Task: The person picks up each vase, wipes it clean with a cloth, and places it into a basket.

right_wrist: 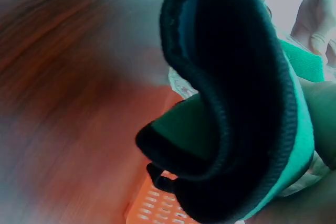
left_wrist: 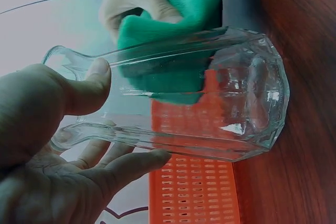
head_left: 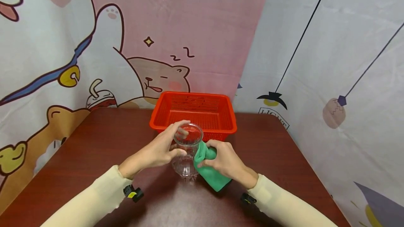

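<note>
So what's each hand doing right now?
Left hand: closed around the glass vase, holding it.
Right hand: closed, holding the green cloth.

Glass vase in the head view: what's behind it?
Behind the glass vase stands the red basket. The left hand covers part of the basket's near wall; what is directly behind that hand cannot be seen.

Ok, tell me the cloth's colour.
The cloth is green, shown best in the head view.

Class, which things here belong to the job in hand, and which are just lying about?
Job in hand:
clear faceted glass vase, in the left hand
folded green cloth, in the right hand

Seemingly just there:
red rectangular perforated plastic basket
reddish-brown wood-grain table
</note>
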### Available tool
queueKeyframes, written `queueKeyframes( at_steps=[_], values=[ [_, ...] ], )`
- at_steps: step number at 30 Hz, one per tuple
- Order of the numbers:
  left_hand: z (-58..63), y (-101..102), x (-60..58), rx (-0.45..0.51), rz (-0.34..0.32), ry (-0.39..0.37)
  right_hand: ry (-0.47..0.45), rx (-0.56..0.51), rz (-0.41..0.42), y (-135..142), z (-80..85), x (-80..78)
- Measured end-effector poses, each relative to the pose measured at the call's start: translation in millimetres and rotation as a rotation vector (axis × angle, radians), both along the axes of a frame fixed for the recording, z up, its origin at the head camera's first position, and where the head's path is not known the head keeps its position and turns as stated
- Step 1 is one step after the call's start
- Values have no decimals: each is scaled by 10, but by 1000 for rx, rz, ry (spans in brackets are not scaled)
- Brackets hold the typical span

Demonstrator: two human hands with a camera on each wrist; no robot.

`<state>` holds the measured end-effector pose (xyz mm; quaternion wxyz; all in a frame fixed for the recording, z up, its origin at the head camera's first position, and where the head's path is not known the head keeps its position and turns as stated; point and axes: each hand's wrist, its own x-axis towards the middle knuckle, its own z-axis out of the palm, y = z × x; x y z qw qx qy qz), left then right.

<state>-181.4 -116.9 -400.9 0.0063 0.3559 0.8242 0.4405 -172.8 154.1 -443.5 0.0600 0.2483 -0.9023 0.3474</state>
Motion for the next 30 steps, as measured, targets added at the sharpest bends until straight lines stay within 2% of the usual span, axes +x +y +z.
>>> queueKeyframes(
  at_steps=[9, 21, 30],
  values=[
    [-1, 3, 12, 21, -6, -8, 56, 125, 37, 7, -85, -27],
    [19, 7, -11, -6, -16, 35, -18, 338, 35, -11, -205, -8],
    [8, -10, 6, -15, 1, 38, -22, 339, 19, -38, -241, 3]
  ],
)
